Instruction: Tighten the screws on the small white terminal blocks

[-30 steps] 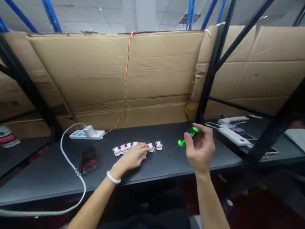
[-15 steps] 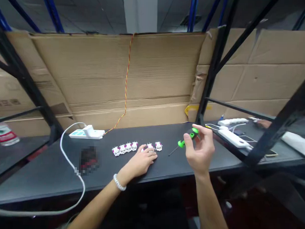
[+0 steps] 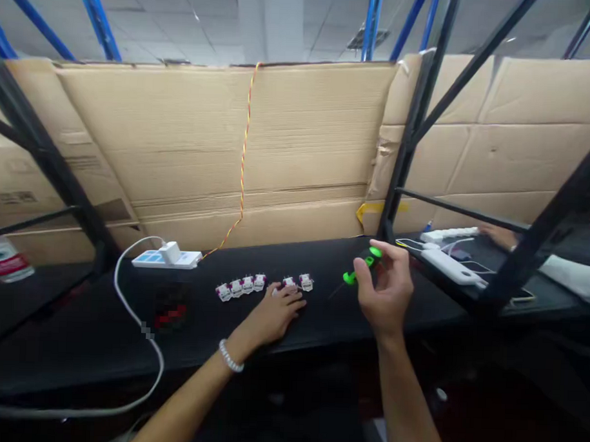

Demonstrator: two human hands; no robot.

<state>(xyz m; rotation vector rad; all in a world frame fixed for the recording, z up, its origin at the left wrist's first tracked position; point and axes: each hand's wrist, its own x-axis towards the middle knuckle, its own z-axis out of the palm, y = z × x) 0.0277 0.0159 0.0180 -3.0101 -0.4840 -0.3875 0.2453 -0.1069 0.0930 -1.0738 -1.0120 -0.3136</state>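
Note:
A green and black screwdriver (image 3: pixel 362 265) is held between the thumb and fingers of my right hand (image 3: pixel 388 285), above the table, its thin shaft pointing down and left. My left hand (image 3: pixel 274 314) lies palm down on the dark table, fingers spread and touching one of the small white and purple parts. Part of that piece is hidden under the fingertips. Just beyond them is another white part (image 3: pixel 289 282), and one more (image 3: pixel 306 282) sits to its right. Several similar parts (image 3: pixel 236 287) form a row to the left of my left hand.
A white power strip (image 3: pixel 166 258) with a plug and a long white cable (image 3: pixel 139 319) is at the left. Cardboard (image 3: pixel 182 140) stands behind the table. Another power strip (image 3: pixel 451 265), a phone and a person's hand (image 3: pixel 498 236) are beyond the right rack post.
My left fingers have spread a little. The screwdriver and my right hand have shifted very slightly. At the far right, the other person's hand has moved. The picture's brightness has changed.

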